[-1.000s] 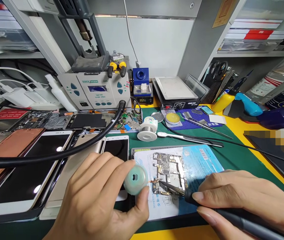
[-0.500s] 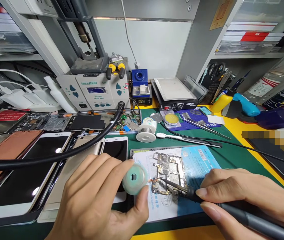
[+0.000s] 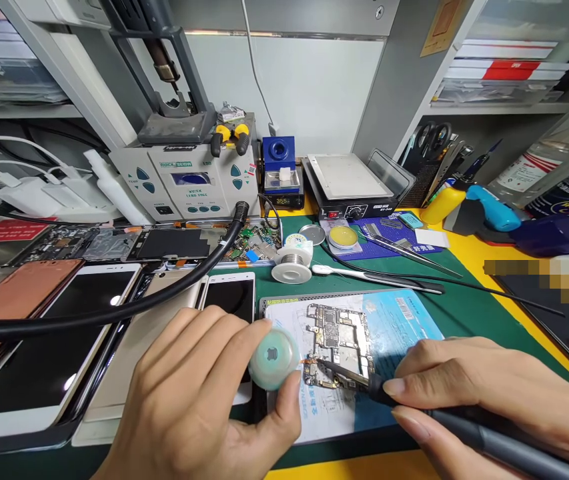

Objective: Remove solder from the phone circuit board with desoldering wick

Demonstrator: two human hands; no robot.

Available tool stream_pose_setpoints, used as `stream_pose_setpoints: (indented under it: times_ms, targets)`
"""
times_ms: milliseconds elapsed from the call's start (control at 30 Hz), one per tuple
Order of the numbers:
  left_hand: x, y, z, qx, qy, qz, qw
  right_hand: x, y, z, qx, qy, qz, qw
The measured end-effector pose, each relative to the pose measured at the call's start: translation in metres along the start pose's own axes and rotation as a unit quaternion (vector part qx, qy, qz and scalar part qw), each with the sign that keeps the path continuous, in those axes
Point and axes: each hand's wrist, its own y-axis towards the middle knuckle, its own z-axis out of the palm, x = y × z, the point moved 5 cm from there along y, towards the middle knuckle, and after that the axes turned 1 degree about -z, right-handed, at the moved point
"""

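My left hand (image 3: 199,393) pinches a round, pale green spool of desoldering braid (image 3: 273,373) between thumb and fingers. A short copper-coloured strip of braid (image 3: 307,361) runs from the spool's right side onto a phone circuit board (image 3: 333,330). My right hand (image 3: 469,387) grips a black soldering iron (image 3: 464,427) like a pen, its tip touching or just above the board near the strip's end; exact contact cannot be made out. Under the board lies a white and blue booklet (image 3: 389,413).
Behind the board stand a solder wire reel (image 3: 291,267), a flux tin (image 3: 343,238) and a white brush (image 3: 344,271). Tweezers (image 3: 414,257) lie to the right. Several phones (image 3: 49,347) cover the left side. A thick black hose (image 3: 164,300) crosses above them from the hot-air station (image 3: 189,180).
The spool has shifted slightly right and turned in my left hand. My right hand and the iron have moved slightly left, the tip staying near the braid's end.
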Motion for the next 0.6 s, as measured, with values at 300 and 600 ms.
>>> stream_pose_setpoints:
  times_ms: [300,600]
  targets:
    - [0.003,-0.002,-0.002,-0.002,0.004,-0.001,1.000,0.002,0.002,-0.004,-0.015,-0.019,0.020,0.999]
    - [0.002,-0.004,-0.002,-0.004,0.007,0.004,1.000,0.008,0.015,-0.006,0.045,0.000,0.009,0.999]
